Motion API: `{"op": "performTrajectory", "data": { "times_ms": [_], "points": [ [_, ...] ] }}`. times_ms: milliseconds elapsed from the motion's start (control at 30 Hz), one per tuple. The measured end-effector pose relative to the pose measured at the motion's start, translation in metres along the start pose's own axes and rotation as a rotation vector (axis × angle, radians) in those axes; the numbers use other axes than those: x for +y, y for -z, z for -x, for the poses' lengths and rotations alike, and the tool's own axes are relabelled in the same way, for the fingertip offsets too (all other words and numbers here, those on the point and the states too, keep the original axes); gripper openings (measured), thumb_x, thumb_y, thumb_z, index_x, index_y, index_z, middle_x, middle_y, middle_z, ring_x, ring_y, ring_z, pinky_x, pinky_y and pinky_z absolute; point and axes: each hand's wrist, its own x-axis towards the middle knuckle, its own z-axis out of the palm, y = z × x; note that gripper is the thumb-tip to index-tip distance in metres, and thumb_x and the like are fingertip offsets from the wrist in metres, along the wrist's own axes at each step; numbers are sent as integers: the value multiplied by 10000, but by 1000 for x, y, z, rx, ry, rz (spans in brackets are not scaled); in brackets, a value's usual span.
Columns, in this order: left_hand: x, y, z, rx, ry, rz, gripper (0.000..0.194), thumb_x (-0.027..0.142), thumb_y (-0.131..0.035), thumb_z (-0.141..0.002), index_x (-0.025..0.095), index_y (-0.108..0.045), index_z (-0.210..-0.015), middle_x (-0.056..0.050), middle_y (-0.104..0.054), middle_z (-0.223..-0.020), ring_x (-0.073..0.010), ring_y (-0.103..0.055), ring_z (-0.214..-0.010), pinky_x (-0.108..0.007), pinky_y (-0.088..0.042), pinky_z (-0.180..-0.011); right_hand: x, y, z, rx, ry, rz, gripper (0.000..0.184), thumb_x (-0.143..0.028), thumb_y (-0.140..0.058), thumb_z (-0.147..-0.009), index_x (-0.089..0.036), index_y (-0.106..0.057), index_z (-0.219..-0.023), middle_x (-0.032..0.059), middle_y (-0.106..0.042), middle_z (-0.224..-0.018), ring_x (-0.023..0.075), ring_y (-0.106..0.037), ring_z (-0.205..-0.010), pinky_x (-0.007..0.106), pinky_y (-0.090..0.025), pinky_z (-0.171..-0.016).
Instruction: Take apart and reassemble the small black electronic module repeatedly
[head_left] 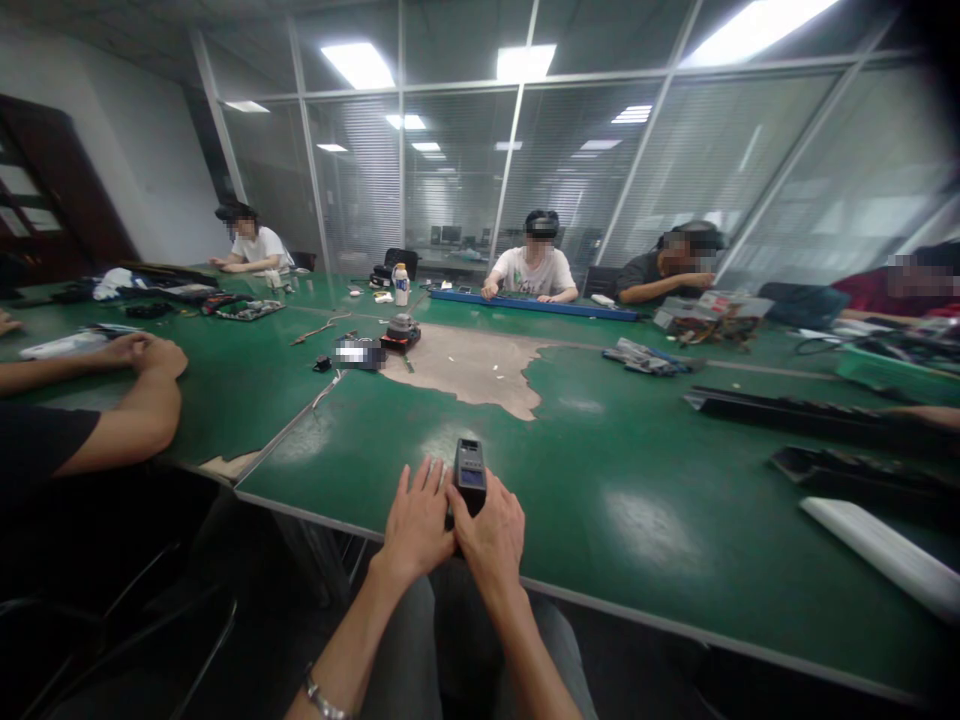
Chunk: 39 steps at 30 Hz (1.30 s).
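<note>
A small black box-shaped device with a little screen and a row of buttons stands near the front edge of the green table. Around its lower right side my right hand is closed, thumb across the near face. My left hand lies flat on the tabletop just left of the device, fingers stretched out, its thumb side up against my right hand. The device's lower part is hidden by my hands.
A worn brown patch marks the tabletop ahead. Beyond lie a red-and-black device, a bottle and gloves. Black channels and a white bar lie right. A co-worker's arms rest left; several people sit around.
</note>
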Motion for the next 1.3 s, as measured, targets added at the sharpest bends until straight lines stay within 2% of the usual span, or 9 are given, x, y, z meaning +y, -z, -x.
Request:
{"op": "performTrajectory", "data": {
  "times_ms": [233,433,600,800,933,1067,1300],
  "points": [
    [-2,-1,1,1,-5,19,702,453,-431,-916,150,-300,-1537,-118,-301,-1594,-305,-190,-1484,-539,-131,-1199,-6,6,-2,-13,-18,-68,548,-573,-543,-862,-144,-616,-1195,166,-667,-1156,291,-595,-1083,420,-374,-980],
    [-3,-2,0,-16,1,28,704,459,-474,-899,179,-318,-1526,-113,-281,-1602,-314,-185,-1485,-557,-124,-1195,-13,15,-8,-28,-3,-186,444,-532,-523,-882,-186,-629,-1140,112,-693,-1089,263,-618,-1034,394,-405,-932],
    [-4,-3,1,-7,-12,52,728,525,-478,-901,186,-316,-1525,-118,-285,-1600,-317,-189,-1484,-566,-120,-1194,-15,19,-14,26,4,-199,477,-510,-557,-864,-173,-612,-1196,120,-693,-1113,265,-622,-1038,395,-425,-929],
    [-4,-2,2,9,-8,82,738,639,-378,-936,222,-289,-1539,-114,-309,-1591,-330,-218,-1474,-586,-143,-1183,-15,28,-21,79,15,-184,523,-500,-586,-851,-163,-591,-1251,128,-679,-1174,269,-618,-1069,403,-433,-950],
    [-2,0,2,25,5,85,781,726,-312,-927,230,-317,-1529,-116,-330,-1581,-331,-231,-1469,-587,-156,-1180,-12,35,-24,100,21,-198,538,-509,-582,-851,-150,-588,-1252,137,-677,-1170,275,-618,-1070,406,-437,-949],
    [0,1,2,36,17,73,800,741,-252,-934,192,-368,-1505,-131,-352,-1568,-322,-241,-1466,-574,-152,-1185,-4,40,-25,112,8,-181,584,-553,-553,-857,-136,-576,-1265,152,-665,-1194,285,-605,-1104,405,-429,-964],
    [1,3,3,30,25,46,771,728,-268,-942,201,-398,-1490,-119,-354,-1569,-318,-238,-1466,-564,-154,-1185,15,45,-22,124,-32,-115,620,-598,-521,-862,-140,-572,-1277,157,-672,-1173,287,-617,-1091,380,-437,-943]
  ]
}}
